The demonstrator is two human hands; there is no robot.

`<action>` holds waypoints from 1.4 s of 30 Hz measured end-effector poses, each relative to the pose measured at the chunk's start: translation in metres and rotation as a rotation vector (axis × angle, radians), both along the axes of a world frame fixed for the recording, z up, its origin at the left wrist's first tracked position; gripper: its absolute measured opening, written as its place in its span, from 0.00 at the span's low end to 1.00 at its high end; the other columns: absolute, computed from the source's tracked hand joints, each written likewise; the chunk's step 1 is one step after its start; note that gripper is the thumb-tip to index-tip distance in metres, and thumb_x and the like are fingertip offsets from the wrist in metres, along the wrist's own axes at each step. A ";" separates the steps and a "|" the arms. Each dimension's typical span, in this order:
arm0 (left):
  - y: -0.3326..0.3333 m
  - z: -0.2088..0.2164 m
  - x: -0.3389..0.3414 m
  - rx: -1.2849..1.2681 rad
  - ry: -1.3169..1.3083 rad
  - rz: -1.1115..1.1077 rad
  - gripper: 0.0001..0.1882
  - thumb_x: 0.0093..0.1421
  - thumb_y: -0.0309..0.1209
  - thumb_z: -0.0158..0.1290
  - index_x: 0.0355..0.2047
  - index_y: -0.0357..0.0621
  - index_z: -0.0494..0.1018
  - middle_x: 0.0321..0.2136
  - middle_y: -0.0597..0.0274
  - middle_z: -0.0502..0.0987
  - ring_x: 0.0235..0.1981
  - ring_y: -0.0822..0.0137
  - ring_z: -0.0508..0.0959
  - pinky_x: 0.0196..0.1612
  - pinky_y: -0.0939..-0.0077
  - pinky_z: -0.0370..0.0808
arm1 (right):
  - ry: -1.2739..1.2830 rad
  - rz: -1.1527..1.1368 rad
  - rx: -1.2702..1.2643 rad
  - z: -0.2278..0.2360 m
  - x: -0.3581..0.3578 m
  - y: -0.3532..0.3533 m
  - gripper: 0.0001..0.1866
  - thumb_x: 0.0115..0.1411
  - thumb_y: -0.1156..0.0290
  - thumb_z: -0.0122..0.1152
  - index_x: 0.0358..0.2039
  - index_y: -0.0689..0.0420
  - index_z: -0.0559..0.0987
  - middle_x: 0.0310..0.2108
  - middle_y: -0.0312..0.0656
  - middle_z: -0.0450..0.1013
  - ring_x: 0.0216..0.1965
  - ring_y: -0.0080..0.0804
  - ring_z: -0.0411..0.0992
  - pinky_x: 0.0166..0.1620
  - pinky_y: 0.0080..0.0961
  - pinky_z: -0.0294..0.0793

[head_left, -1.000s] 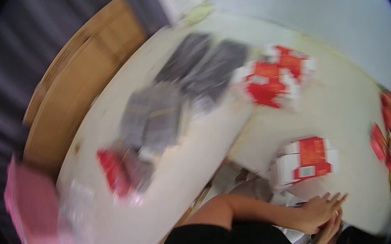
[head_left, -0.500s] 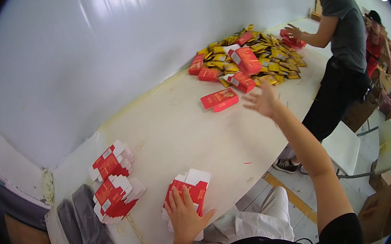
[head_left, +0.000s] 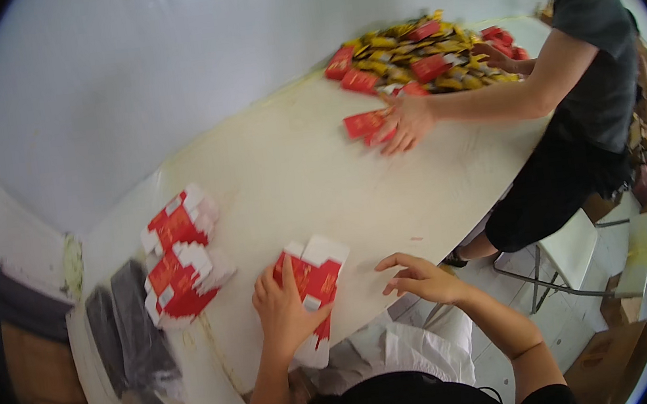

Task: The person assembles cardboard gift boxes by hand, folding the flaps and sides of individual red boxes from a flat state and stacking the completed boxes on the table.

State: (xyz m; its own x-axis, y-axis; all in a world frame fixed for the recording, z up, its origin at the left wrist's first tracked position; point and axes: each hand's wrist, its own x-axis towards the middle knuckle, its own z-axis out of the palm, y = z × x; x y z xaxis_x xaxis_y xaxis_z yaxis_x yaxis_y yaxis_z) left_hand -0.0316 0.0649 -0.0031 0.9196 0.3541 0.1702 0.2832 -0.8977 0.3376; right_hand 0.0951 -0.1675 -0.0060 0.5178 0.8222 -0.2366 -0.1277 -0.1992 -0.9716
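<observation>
My left hand (head_left: 284,310) lies on a stack of flattened red-and-white cartons (head_left: 318,277) at the table's near edge. Its fingers are spread over the top carton, with the thumb out to the right. To the right of that stack, my right hand (head_left: 420,279) hovers by the table edge, fingers apart and loosely bent, holding nothing. Two more piles of flattened cartons, an upper one (head_left: 176,223) and a lower one (head_left: 175,283), sit to the left. Farther off, a co-worker's hand (head_left: 408,122) reaches onto folded red boxes (head_left: 362,124).
A heap of yellow sachets (head_left: 394,54) with red boxes among them covers the table's far end. Dark plastic-wrapped bundles (head_left: 134,327) lie at the left. The co-worker (head_left: 598,91) leans in from the right, near a white folding chair (head_left: 573,253). Cardboard boxes (head_left: 613,360) stand on the floor.
My right hand has drawn back from near the far boxes to the table's near edge. The co-worker has leaned in and stretched an arm over the red boxes. My left hand stays on the cartons.
</observation>
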 end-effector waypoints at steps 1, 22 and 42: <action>-0.001 0.001 -0.001 0.002 -0.034 0.009 0.54 0.38 0.46 0.67 0.62 0.41 0.53 0.54 0.43 0.57 0.55 0.44 0.58 0.56 0.49 0.56 | -0.029 -0.021 0.024 -0.001 -0.006 0.000 0.18 0.62 0.75 0.49 0.53 0.59 0.66 0.51 0.38 0.65 0.43 0.27 0.73 0.43 0.23 0.71; -0.040 0.033 -0.026 0.009 -0.361 -0.039 0.58 0.30 0.40 0.69 0.61 0.37 0.51 0.53 0.47 0.61 0.54 0.51 0.62 0.55 0.49 0.54 | 0.050 -0.151 0.190 0.045 -0.044 0.037 0.07 0.62 0.78 0.51 0.32 0.71 0.74 0.26 0.45 0.75 0.23 0.28 0.77 0.26 0.19 0.77; -0.073 0.030 -0.026 -0.237 -0.337 -0.234 0.37 0.34 0.36 0.66 0.47 0.49 0.66 0.49 0.57 0.66 0.47 0.55 0.69 0.49 0.60 0.63 | -0.045 -0.610 0.547 -0.018 -0.096 0.054 0.35 0.64 0.45 0.36 0.64 0.56 0.50 0.53 0.52 0.65 0.53 0.40 0.67 0.54 0.37 0.68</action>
State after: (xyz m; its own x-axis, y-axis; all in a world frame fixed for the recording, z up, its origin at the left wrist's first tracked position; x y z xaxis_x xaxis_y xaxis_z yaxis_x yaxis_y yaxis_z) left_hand -0.0574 -0.0077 0.0268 0.8868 0.2089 0.4122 -0.0781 -0.8115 0.5792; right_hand -0.0007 -0.1134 -0.0236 0.9104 0.3863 0.1480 -0.0190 0.3965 -0.9178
